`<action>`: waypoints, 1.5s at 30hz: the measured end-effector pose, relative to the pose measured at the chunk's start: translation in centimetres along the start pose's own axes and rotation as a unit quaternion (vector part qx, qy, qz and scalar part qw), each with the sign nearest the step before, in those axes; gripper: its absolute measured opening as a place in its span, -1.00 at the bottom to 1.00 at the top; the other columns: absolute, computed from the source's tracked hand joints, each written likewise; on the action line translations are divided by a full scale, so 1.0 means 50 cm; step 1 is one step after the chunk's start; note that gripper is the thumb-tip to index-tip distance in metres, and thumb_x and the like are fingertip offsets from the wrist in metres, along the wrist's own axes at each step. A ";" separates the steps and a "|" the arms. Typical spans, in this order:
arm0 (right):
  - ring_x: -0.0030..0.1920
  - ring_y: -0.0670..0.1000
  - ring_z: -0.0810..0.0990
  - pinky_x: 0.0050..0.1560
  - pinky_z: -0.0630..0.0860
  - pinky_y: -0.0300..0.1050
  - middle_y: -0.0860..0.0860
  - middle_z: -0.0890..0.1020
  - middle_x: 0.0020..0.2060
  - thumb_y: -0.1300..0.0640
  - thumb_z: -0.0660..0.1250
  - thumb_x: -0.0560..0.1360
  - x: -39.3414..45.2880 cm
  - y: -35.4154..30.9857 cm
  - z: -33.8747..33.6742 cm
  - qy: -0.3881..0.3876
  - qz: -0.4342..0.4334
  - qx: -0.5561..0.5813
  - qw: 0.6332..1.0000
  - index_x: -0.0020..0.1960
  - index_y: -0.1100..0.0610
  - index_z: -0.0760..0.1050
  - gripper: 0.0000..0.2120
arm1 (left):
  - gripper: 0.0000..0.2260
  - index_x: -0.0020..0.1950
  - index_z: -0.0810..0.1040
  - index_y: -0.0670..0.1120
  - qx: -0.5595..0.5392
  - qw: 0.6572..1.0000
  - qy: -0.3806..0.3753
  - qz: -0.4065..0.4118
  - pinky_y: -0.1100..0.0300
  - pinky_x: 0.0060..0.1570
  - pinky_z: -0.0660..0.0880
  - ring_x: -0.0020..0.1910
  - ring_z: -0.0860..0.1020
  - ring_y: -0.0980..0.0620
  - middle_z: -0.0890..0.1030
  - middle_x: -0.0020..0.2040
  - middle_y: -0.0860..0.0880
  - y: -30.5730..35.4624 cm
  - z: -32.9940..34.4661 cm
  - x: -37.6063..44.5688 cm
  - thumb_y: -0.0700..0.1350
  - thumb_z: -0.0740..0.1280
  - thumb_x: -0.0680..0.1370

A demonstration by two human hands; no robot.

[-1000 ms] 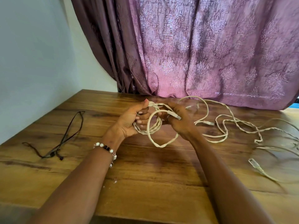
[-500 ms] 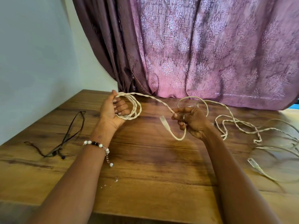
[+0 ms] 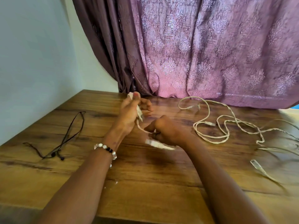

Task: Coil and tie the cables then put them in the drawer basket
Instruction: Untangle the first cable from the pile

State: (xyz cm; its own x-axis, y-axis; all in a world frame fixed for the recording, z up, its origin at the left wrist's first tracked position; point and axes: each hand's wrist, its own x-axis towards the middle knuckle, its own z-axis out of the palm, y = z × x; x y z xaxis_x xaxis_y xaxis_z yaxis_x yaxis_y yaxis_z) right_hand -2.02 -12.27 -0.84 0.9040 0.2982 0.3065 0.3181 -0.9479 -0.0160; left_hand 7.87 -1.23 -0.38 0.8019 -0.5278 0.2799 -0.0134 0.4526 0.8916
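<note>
surface: wooden table [image 3: 145,183] | on it: black cord [image 3: 64,139] (left); beige cables [image 3: 226,126] (right, loose)

**Wood, cloth, cord**

Table [image 3: 145,183]: wood w/ strong dark grain, smooth, slight sheen. Curtain [image 3: 210,54]: purple cloth, woven damask pattern, faintly shiny. Cables [image 3: 226,125]: cream, matt, twisted like rope; clear plastic plugs at ends. Black cord [image 3: 71,135]: thin, matt. Bracelet [image 3: 106,148]: glossy pearly and dark beads. Wall [image 3: 32,62]: smooth, matt paint.
</note>
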 end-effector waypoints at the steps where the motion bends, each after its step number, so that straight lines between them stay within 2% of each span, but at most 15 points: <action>1: -0.33 0.02 0.56 -0.29 0.48 -0.36 0.12 0.68 -0.21 0.26 0.40 0.40 -0.003 -0.010 -0.009 0.040 -0.013 0.069 0.997 -0.10 0.27 0.61 -0.90 | -0.67 -0.18 0.49 -0.16 0.059 0.998 -0.023 0.007 0.23 -0.52 0.50 -0.48 0.57 0.07 0.60 -0.39 -0.04 -0.008 0.001 -0.001 -0.03 0.09 0.66; 2: -0.41 -0.03 0.51 -0.41 0.44 -0.44 0.12 0.66 -0.25 0.31 0.44 0.38 -0.006 -0.018 -0.020 0.057 0.011 0.163 0.985 -0.10 0.29 0.58 -0.88 | -0.71 -0.12 0.46 -0.18 0.129 0.990 -0.044 0.023 0.23 -0.52 0.47 -0.50 0.54 0.10 0.58 -0.42 -0.01 -0.015 0.000 -0.004 -0.02 0.11 0.65; 5: -0.54 -0.01 0.54 -0.57 0.47 -0.24 0.10 0.61 -0.38 0.43 0.44 0.37 -0.014 -0.019 -0.045 0.032 0.136 0.409 0.902 -0.10 0.25 0.48 -0.79 | -0.73 -0.10 0.43 -0.08 0.319 0.940 -0.084 0.086 0.14 -0.39 0.47 -0.41 0.52 0.11 0.54 -0.35 -0.02 -0.028 -0.007 -0.010 0.10 0.17 0.61; 9: -0.48 0.04 0.58 -0.54 0.46 -0.22 0.15 0.66 -0.35 0.54 0.36 0.37 -0.032 -0.001 -0.063 0.005 0.179 0.558 0.810 -0.11 0.29 0.50 -0.79 | -0.74 -0.13 0.45 -0.19 0.362 0.918 -0.121 0.111 0.32 -0.52 0.39 -0.52 0.45 0.23 0.49 -0.39 -0.01 -0.014 0.002 -0.019 -0.06 0.15 0.64; 13: -0.29 0.01 0.59 -0.40 0.49 -0.21 0.06 0.66 -0.26 0.45 0.32 0.40 -0.063 0.004 -0.079 -0.019 0.136 0.652 0.745 -0.12 0.22 0.60 -0.81 | -0.69 -0.16 0.38 -0.16 0.247 0.955 -0.161 0.027 0.35 -0.66 0.20 -0.68 0.32 0.16 0.45 -0.57 0.05 -0.012 0.001 -0.025 0.03 0.11 0.64; 17: -0.10 -0.07 0.60 -0.13 0.53 -0.08 -0.01 0.66 -0.01 0.26 0.51 0.26 -0.068 0.023 -0.085 0.054 0.018 0.755 0.653 -0.08 0.08 0.64 -0.75 | -0.53 -0.16 0.44 -0.24 0.087 0.977 -0.177 -0.085 0.38 -0.59 0.10 -0.73 0.15 0.12 0.25 -0.64 0.00 -0.016 -0.012 -0.010 0.17 0.12 0.58; 19: -0.08 -0.02 0.61 -0.11 0.55 -0.03 0.05 0.65 0.02 0.14 0.53 0.29 -0.056 0.038 -0.080 0.115 0.031 0.800 0.587 -0.03 0.12 0.62 -0.73 | -0.43 -0.19 0.41 -0.28 0.019 0.961 -0.227 -0.158 0.44 -0.57 0.15 -0.75 0.09 0.14 0.16 -0.66 -0.01 -0.007 -0.014 -0.007 0.24 0.04 0.58; 22: -0.28 -0.05 0.56 -0.23 0.50 -0.15 0.00 0.64 -0.18 0.11 0.47 0.29 -0.036 0.045 -0.070 0.230 0.110 0.862 0.438 -0.14 0.10 0.60 -0.83 | -0.33 -0.18 0.42 -0.25 -0.043 0.928 -0.290 -0.228 0.47 -0.60 0.17 -0.74 0.10 0.19 0.17 -0.66 0.05 0.005 -0.007 -0.015 0.38 0.01 0.43; 25: -0.43 -0.10 0.47 -0.38 0.42 -0.27 -0.03 0.60 -0.31 0.17 0.37 0.34 -0.020 0.039 -0.059 0.320 0.175 0.861 0.353 -0.18 0.12 0.58 -0.93 | -0.49 -0.20 0.52 -0.14 -0.053 0.920 -0.323 -0.217 0.47 -0.61 0.12 -0.72 0.13 0.22 0.20 -0.64 0.08 0.002 -0.006 -0.023 0.33 0.28 0.40; 28: -0.49 -0.14 0.46 -0.45 0.42 -0.32 -0.02 0.61 -0.37 0.20 0.34 0.39 -0.011 0.036 -0.051 0.361 0.231 0.835 0.344 -0.17 0.17 0.55 -0.96 | -0.59 -0.23 0.46 -0.13 -0.055 0.916 -0.335 -0.213 0.47 -0.62 0.13 -0.71 0.13 0.22 0.20 -0.63 0.09 -0.002 -0.001 -0.028 0.21 0.44 0.38; 33: -0.44 -0.13 0.58 -0.44 0.51 -0.32 0.02 0.68 -0.32 0.21 0.39 0.31 -0.015 0.048 -0.046 0.381 0.254 0.825 0.330 -0.11 0.19 0.52 -0.83 | -0.66 -0.33 0.41 -0.03 -0.134 0.900 -0.342 -0.236 0.45 -0.68 0.12 -0.74 0.17 0.23 0.24 -0.66 0.10 -0.001 0.006 -0.025 0.15 0.21 0.53; 36: -0.33 -0.06 0.62 -0.41 0.55 -0.27 0.03 0.66 -0.29 0.29 0.39 0.25 -0.026 0.068 -0.042 0.439 0.229 0.811 0.311 -0.12 0.20 0.49 -0.78 | -0.69 -0.35 0.44 -0.02 -0.180 0.892 -0.351 -0.219 0.44 -0.68 0.18 -0.73 0.09 0.15 0.13 -0.65 0.07 0.006 0.000 -0.020 0.13 0.38 0.46; 38: -0.27 -0.03 0.62 -0.36 0.56 -0.27 0.04 0.65 -0.31 0.35 0.38 0.32 -0.035 0.078 -0.037 0.445 0.244 0.771 0.385 -0.18 0.22 0.49 -0.88 | -0.70 -0.37 0.44 -0.02 -0.205 0.894 -0.341 -0.208 0.43 -0.68 0.21 -0.73 0.08 0.14 0.11 -0.64 0.06 0.009 -0.007 -0.015 0.11 0.44 0.42; 43: -0.41 -0.08 0.53 -0.37 0.50 -0.24 0.06 0.65 -0.23 0.35 0.21 0.57 -0.020 0.055 -0.017 0.359 0.256 0.583 0.682 0.05 0.27 0.54 -0.85 | -0.71 -0.36 0.45 -0.04 -0.274 0.888 -0.321 -0.183 0.39 -0.68 0.24 -0.75 0.16 0.15 0.29 -0.68 0.05 0.003 -0.023 -0.005 0.06 0.41 0.46; 45: -0.42 -0.13 0.49 -0.36 0.43 -0.23 -0.04 0.63 -0.32 0.27 0.14 0.62 -0.004 0.033 -0.008 0.339 0.241 0.556 0.720 0.03 0.21 0.55 -0.80 | -0.70 -0.34 0.45 -0.07 -0.321 0.870 -0.331 -0.173 0.35 -0.66 0.25 -0.71 0.14 0.12 0.23 -0.66 0.03 0.002 -0.025 0.000 0.04 0.26 0.55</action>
State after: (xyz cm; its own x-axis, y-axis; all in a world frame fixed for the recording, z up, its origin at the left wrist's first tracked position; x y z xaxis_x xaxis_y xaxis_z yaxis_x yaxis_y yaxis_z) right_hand -1.79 -13.94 -0.55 0.7581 -0.5157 0.3991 0.3882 -0.1350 -0.9117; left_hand 8.63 -0.28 -0.77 0.1686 -0.9149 0.3667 0.6679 0.3797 0.6401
